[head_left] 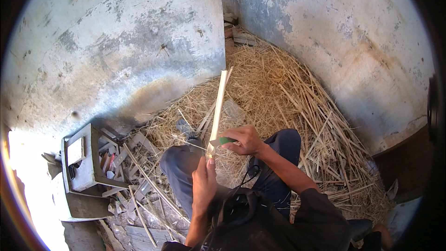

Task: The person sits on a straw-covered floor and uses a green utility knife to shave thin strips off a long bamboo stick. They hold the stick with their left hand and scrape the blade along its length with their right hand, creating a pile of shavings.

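Note:
A long pale strip of split bamboo (pixel 218 107) rises away from me between my knees. My left hand (pixel 204 181) is closed around its near end, with the thumb along the top. In my right hand (pixel 245 140) is a knife (pixel 216 143) with a green handle, the fingers wrapped round it. Its blade lies against the bamboo, just beyond my left fingers. A thin sliver (pixel 194 145) sticks out to the left from near the blade. The knife's edge is too small to make out clearly.
Curly shavings (pixel 260 74) cover the floor ahead. Long bamboo strips (pixel 325 135) are heaped along the right wall. To the left, a worn wooden stool (pixel 88 162) lies among scraps, with loose sticks (pixel 153 186) nearby. Peeling walls (pixel 139 28) meet in a corner ahead.

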A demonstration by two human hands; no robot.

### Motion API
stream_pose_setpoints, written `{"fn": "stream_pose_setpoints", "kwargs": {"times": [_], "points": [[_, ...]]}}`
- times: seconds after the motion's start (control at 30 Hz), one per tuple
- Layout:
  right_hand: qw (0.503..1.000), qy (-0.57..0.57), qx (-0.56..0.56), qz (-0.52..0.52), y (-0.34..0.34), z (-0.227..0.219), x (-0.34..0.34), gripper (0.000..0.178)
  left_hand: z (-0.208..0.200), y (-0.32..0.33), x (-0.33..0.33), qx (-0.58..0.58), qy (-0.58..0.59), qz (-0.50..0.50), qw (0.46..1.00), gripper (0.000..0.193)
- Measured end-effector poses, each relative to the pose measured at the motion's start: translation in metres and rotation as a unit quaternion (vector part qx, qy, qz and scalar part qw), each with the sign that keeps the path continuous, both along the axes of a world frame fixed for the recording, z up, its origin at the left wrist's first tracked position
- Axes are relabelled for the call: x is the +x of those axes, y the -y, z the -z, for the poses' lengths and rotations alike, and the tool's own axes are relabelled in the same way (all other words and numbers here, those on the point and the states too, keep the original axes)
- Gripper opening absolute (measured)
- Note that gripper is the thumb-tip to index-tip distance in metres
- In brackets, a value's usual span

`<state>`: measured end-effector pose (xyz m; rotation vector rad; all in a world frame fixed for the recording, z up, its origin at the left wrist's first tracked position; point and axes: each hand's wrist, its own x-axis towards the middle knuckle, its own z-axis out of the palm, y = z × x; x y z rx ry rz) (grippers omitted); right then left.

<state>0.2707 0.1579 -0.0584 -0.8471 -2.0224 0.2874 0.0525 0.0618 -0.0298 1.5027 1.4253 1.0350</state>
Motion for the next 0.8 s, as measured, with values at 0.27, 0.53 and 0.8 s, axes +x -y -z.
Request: {"fn": "stream_pose_setpoints", "kwargs": {"times": [0.27, 0.53, 0.8], "points": [[0.998, 0.021, 0.055, 0.023, 0.000, -0.003, -0.002, 0.036, 0.002, 0.007, -0.005, -0.015, -0.006, 0.000, 1.000, 0.032], [0.994, 0.052, 0.090, 0.022, 0.002, -0.006, -0.004, 0.037, 0.001, 0.019, -0.018, -0.036, -0.012, 0.015, 0.999, 0.034], [0.972, -0.066, 0.008, 0.223, -0.027, 0.020, 0.035, 0.042, 0.016, 0.041, -0.036, -0.097, -0.021, 0.061, 0.993, 0.033]]}}
